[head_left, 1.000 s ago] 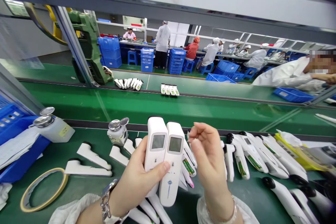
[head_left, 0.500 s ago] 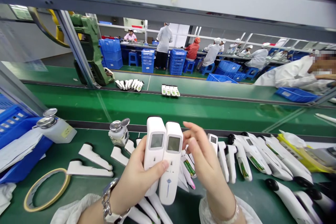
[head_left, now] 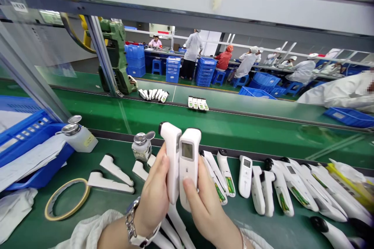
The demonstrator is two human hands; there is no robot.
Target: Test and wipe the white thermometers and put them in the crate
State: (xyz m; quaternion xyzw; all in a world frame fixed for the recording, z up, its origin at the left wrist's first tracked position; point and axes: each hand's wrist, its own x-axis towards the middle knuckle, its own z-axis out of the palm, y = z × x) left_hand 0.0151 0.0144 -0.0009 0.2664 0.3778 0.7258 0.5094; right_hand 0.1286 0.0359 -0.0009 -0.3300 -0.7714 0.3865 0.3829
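Two white infrared thermometers are held upright side by side above the green bench. My left hand (head_left: 156, 186) is closed around the left infrared thermometer (head_left: 173, 155), which is turned so its side faces me. Closed on the right infrared thermometer (head_left: 187, 167) is my right hand (head_left: 206, 202), with the thumb across its front below the grey screen. Under my wrists lie more white thermometers (head_left: 175, 221), partly hidden. To the right, several thermometers (head_left: 224, 171) rest on the bench, some showing green batteries in open compartments. Two others (head_left: 115, 171) lie to the left.
A tape roll (head_left: 67, 199), a blue bin (head_left: 32, 155) with papers, and two pump bottles (head_left: 142, 148) stand at left. A green conveyor (head_left: 222, 124) runs behind. Thermometers (head_left: 198, 103) sit on the far ledge. A yellow tray (head_left: 347, 183) is at right. Co-workers in white coats (head_left: 347, 85) are beyond.
My right hand has come in and gripped the right thermometer. My left hand, which held both, now holds only the left one, turned sideways. The view has shifted slightly left.
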